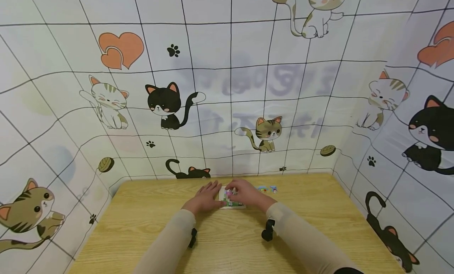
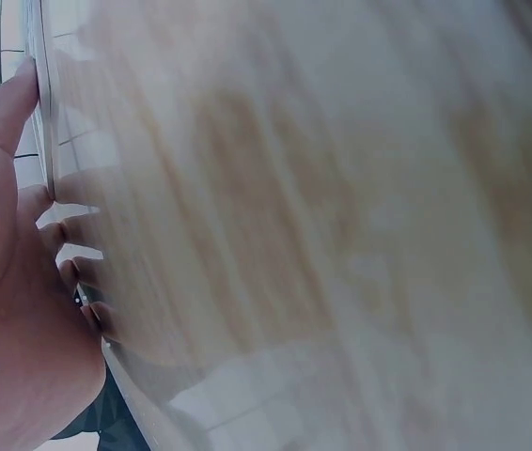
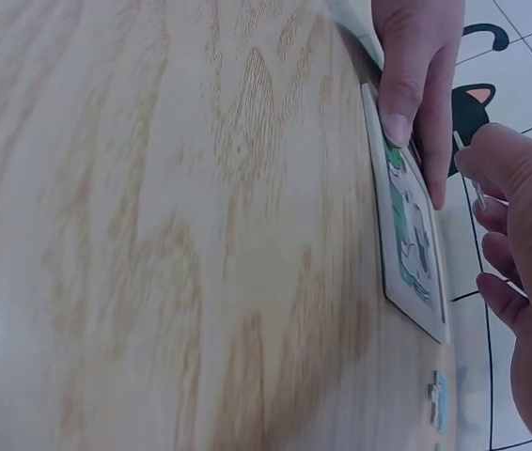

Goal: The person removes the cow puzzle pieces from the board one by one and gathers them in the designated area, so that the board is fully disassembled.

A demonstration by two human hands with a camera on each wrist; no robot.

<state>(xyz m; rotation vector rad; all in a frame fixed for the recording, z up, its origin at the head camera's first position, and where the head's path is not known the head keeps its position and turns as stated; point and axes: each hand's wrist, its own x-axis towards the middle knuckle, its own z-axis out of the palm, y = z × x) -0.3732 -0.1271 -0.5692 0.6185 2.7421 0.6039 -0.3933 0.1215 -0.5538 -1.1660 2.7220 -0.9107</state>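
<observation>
Hands: left [image 1: 205, 197] flat, piece [image 3: 478, 194] in right [image 1: 245, 192]

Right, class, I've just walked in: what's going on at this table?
A person is working with both hands over a small picture board on a wooden table. The left hand lies beside it, its thumb resting on the board. The right hand pinches a thin piece, held up off the board. More small colourful pieces lie on the table to the right.
</observation>
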